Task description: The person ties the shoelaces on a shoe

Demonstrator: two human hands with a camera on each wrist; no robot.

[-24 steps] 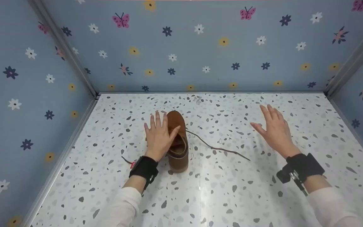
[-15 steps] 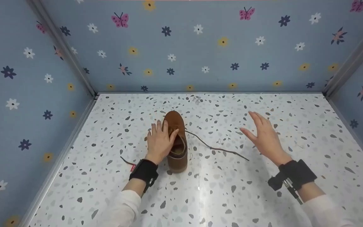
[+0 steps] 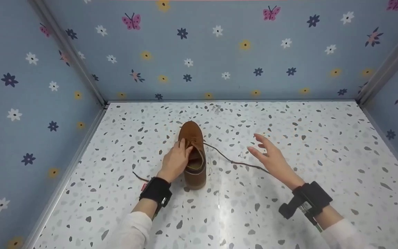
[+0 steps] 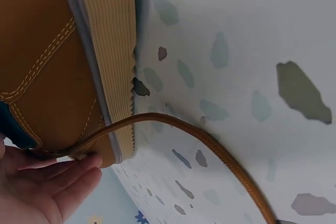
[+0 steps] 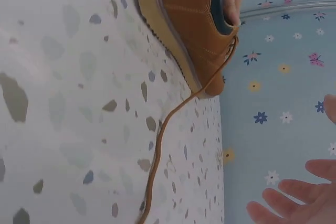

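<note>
While our brown shoe (image 3: 197, 156) stands sole-down on the bench (image 3: 240, 207), toe away for seemingly easier reach, our left hand (image 3: 173, 162) touches it, pinching or not we cannot tell; our right hand (image 3: 275, 163), grip released, hovers near the trailing lace (image 3: 231, 161).

A blue back wall (image 3: 233, 62) printed with white, yellow and navy flowers (image 3: 217, 30) and pink butterflies (image 3: 131, 22) meets matching left wall (image 3: 29, 100) and right wall (image 3: 397, 117) at grey posts (image 3: 67, 48). Below lies a white surface (image 3: 254, 211) with grey, green and brown flecks and a bright glare near its front middle. A metal strip (image 3: 68, 173) borders its left edge.
</note>
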